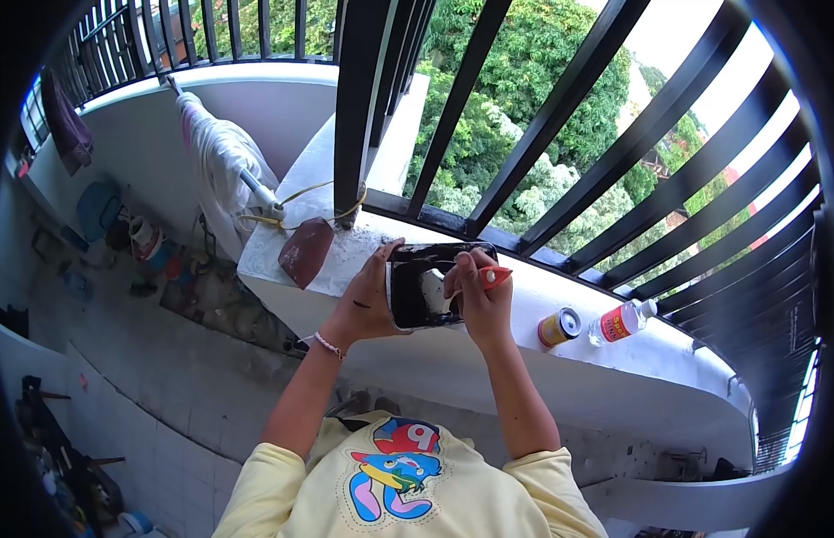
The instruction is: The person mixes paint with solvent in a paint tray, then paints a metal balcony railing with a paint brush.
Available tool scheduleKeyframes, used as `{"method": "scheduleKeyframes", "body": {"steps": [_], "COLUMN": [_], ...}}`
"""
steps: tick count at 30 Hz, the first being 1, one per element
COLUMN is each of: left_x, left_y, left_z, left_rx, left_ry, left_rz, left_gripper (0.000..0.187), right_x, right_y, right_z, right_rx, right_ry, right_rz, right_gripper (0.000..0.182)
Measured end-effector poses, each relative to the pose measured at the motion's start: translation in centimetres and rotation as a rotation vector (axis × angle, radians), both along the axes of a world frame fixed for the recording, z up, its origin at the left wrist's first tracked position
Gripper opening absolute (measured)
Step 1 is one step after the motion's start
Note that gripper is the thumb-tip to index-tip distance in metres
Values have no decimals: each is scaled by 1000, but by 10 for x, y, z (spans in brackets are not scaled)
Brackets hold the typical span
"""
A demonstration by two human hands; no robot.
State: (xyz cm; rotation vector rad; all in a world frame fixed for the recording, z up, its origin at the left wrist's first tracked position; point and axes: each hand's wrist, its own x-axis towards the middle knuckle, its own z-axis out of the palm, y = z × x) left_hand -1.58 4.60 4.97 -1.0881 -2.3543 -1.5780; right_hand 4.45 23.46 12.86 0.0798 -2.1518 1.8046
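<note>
My left hand (370, 300) grips the left side of an open container (390, 291) over the white ledge. Its inside is smeared with glossy black paint (412, 300), and a pale patch shows in it. My right hand (484, 309) is closed on a red-handled tool (497, 277) above the container's right side. The tool's working end is hidden by my fingers and the container. Dark smudges mark my left hand.
A small yellow-and-dark can (558, 328) and a clear bottle with a red label (621, 323) stand on the ledge (524, 309). A reddish-brown piece (306, 253) lies left, near a white mop (221, 148). Black railing bars (560, 117) rise behind.
</note>
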Motion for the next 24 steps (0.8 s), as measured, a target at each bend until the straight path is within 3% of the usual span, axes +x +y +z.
{"method": "scheduleKeyframes", "body": {"steps": [2,4,9,16,24], "left_x": [-1,-2,1,-4,-3], "left_y": [0,0,0,2,2], "left_z": [-1,0,6,-4,2], "left_rx": [8,20,2,17,-27], "left_ry": [-44,26,-8,39,127], "left_rz": [-10,-17,-27,-9,26], "left_gripper": [130,129,127,130,130], "right_x": [-1,0,-9,-21,-13], "right_y": [7,16,17,-18,4], "right_z": [-4,2,5,-3,7], "right_rx": [-23,212,189,-110,106], "right_ry": [34,-6,42,-32,-76], "right_rz": [-3,-149,-301,-114,-188], "right_gripper": [39,42,42,45,46]}}
